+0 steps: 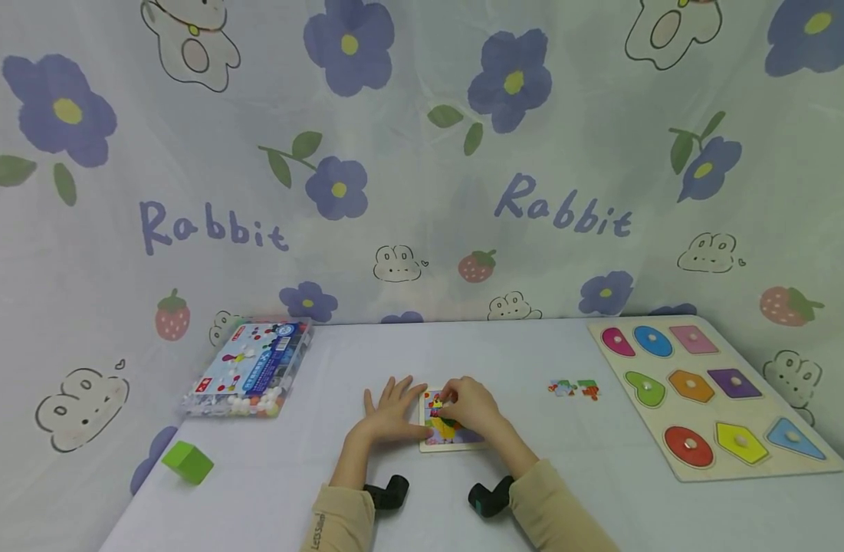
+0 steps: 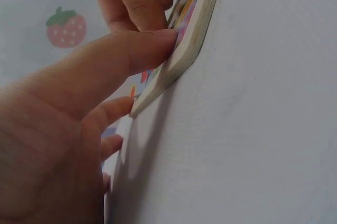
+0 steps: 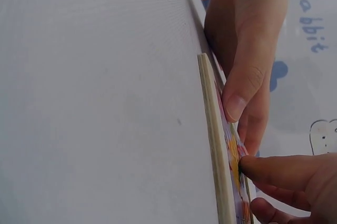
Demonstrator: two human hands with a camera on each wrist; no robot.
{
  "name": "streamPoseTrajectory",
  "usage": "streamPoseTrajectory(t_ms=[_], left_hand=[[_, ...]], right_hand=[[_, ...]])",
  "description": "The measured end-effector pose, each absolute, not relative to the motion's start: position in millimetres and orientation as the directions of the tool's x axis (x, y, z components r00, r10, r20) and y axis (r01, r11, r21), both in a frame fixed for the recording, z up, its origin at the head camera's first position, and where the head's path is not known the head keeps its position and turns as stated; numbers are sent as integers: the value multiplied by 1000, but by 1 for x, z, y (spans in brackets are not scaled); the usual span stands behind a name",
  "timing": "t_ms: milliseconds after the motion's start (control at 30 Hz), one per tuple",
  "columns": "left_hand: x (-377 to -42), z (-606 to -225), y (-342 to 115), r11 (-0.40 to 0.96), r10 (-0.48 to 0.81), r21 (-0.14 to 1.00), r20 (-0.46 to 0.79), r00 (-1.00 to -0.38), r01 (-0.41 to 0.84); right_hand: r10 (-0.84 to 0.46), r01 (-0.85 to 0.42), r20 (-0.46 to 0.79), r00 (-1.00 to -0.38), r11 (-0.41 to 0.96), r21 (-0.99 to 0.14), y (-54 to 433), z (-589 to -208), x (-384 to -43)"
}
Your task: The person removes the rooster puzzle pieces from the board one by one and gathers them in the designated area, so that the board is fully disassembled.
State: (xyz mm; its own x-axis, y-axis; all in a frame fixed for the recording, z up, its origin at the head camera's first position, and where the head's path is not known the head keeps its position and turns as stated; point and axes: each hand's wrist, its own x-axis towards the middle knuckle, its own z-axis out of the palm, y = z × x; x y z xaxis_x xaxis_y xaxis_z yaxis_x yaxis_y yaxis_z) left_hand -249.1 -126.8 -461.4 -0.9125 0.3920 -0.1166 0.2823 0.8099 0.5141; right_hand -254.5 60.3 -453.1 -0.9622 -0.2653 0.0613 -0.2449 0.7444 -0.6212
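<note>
A small picture puzzle in a pale wooden tray [image 1: 425, 446] lies on the table in front of the person. The left hand [image 1: 392, 418] lies at its left side with fingers spread, and its thumb [image 2: 150, 47] presses on the rim near the corner. Over the upper middle of the picture, the right hand [image 1: 473, 406] has its fingers bent down, with thumb [image 3: 258, 167] and fingertips pinching at a puzzle piece, mostly hidden under them. A yellow figure [image 1: 448, 433] shows in the picture below the fingertips.
Loose puzzle pieces [image 1: 589, 389] lie right of the tray. Farther right is a wooden shape board [image 1: 652, 410] with knobbed shapes. At the left stand a clear box of beads [image 1: 249, 368] and a green cube [image 1: 188, 462]. Black devices [image 1: 490, 498] sit by both wrists.
</note>
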Motion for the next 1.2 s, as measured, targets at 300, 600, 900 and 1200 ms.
streamPoseTrajectory(t_ms=[300,600,900,1200], left_hand=[[-246,-461,-127,802,395,526,-111,-912,283],[-247,-461,-127,801,396,528,-115,-911,282],[-248,-462,-127,800,391,533,-113,-914,276],[-248,-461,-126,800,389,532,-108,-915,277]], right_hand=[[-242,-253,115,-964,682,-687,57,-456,-255],[-187,-159,65,-980,554,-817,56,-456,-259],[-184,-141,53,-982,511,-848,68,-451,-259],[-114,-107,61,-992,462,-880,89,-447,-259]])
